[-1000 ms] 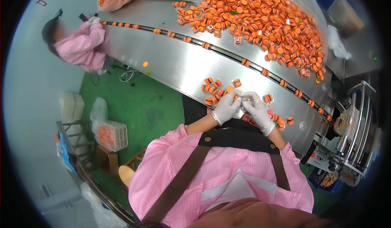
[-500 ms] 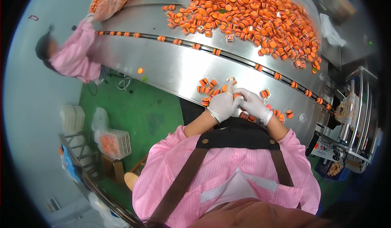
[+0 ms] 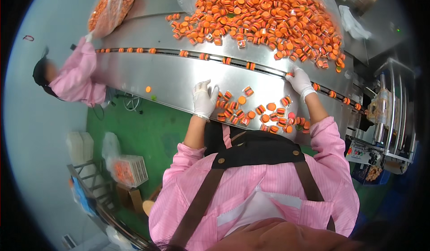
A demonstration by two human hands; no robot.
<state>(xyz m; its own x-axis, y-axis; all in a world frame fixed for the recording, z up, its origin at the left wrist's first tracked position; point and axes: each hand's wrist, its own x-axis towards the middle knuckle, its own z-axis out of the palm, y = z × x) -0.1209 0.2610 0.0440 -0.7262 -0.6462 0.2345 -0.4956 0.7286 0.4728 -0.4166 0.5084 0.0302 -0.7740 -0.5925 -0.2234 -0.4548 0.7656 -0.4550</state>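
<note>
My left hand (image 3: 204,99), in a white glove, is over the steel table (image 3: 170,78) with its fingers apart and holds nothing. It is beside a loose group of small burger-shaped candies (image 3: 235,105), orange with dark and red layers, some in clear wrap. Farther right, my gloved right hand (image 3: 300,82) reaches to the narrow conveyor track (image 3: 268,69). Its fingertips close on one burger-shaped candy (image 3: 290,75) at the track. Other candies stand spaced along the track on both sides of that hand.
A large heap of the same candies (image 3: 264,15) spills from a clear bag beyond the track. At the left, a co-worker in pink (image 3: 78,78) grips a filled bag (image 3: 112,9). A metal machine (image 3: 387,112) stands at the track's right end. A white crate (image 3: 132,170) is on the green floor.
My hands, together over the loose candies before, have parted. The left moved left; the right went forward and right to the track. The co-worker's bag appears lower and farther left.
</note>
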